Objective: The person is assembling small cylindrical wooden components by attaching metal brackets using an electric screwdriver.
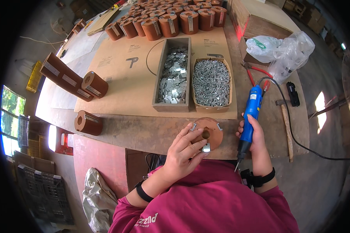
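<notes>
Apparently fastening was underway, left grip point(186, 149) steadying a plate point(206, 148) on the brown cylinder point(216, 135), right grip point(254, 133) clasping a screwdriver point(253, 101) that likely needed bringing over.

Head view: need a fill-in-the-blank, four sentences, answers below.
1. The driver in the right hand has a ____ body.
2. The left hand touches a cylinder with a ____ in the middle of its top.
3. The screws sit to the ____ of the plates.
4. The pliers have ____ handles.

Missing words: blue; hole; right; red.
</notes>
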### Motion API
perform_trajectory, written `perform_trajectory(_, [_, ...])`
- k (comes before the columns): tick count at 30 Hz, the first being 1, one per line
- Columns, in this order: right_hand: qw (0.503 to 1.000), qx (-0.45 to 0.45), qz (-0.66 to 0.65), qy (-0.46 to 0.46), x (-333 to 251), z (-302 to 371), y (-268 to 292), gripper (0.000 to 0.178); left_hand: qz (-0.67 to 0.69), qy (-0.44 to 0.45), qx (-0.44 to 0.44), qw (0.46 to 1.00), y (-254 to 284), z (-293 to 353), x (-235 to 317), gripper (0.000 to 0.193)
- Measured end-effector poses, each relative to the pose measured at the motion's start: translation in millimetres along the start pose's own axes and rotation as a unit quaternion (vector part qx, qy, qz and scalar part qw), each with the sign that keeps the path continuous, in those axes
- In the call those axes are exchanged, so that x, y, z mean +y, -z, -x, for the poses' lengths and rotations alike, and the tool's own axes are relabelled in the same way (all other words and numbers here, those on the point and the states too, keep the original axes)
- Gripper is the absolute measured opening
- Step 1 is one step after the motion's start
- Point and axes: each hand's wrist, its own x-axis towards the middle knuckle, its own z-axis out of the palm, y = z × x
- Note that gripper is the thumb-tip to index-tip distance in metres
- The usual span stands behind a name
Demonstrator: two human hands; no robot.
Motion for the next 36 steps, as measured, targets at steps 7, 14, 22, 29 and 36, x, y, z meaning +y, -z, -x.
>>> perform_trajectory(7, [1.0, 0.0, -0.016, 0.004, -3, -5, 0, 0.035, 0.024, 0.0, 0.0, 1.0, 9, -9, -3, 0.043])
perform_trajectory(14, [1.0, 0.007, 0.01, -0.022, 5, -10, -5, 0.04, -0.011, 0.219, 0.222, 0.95, 74, -23, -40, 0.048])
perform_trajectory(22, [1.0, 0.024, 0.0, 0.006, 4, 1, 8, 0.034, 0.35, 0.284, 0.592, 0.668, 188, 37, -70, 0.015])
perform_trajectory(29, [1.0, 0.029, 0.003, 0.009, 3, -4, 7, 0.033, 0.347, 0.303, 0.333, 0.823, 131, -6, -35, 0.031])
perform_trajectory(36, [1.0, -0.013, -0.007, -0.005, 2, -6, 8, 0.036, 0.101, 0.072, -0.056, 0.991, 56, -36, 8, 0.035])
